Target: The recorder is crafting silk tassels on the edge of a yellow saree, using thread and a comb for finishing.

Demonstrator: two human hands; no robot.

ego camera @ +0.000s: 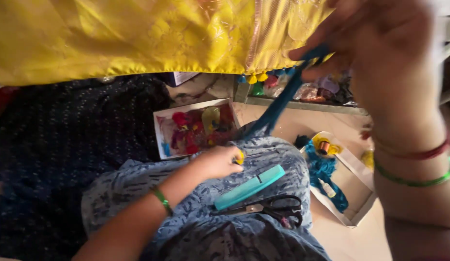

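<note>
Right hand (379, 53) at one o'clock pinches the blue thread bundle (283, 99) against the yellow fabric's (138, 34) hem; left hand (217, 162) at centre closes on a small yellow bead (240, 157). A few tassels (263, 77) hang finished, with much hem bare at eleven o'clock.

The yellow cloth (138, 38) hangs across the whole top of the view, and the teal cord (278, 104) slants from its tasselled edge down to the lap, cutting the middle gap in two. On the lap, the teal comb (249, 187) and black scissors (273, 210) fill the knee, leaving bare fabric only toward the left. Beyond the knee, the tray of coloured bits (196, 128) and the open box of thread (341, 188) flank a strip of bare floor (292, 126).
</note>
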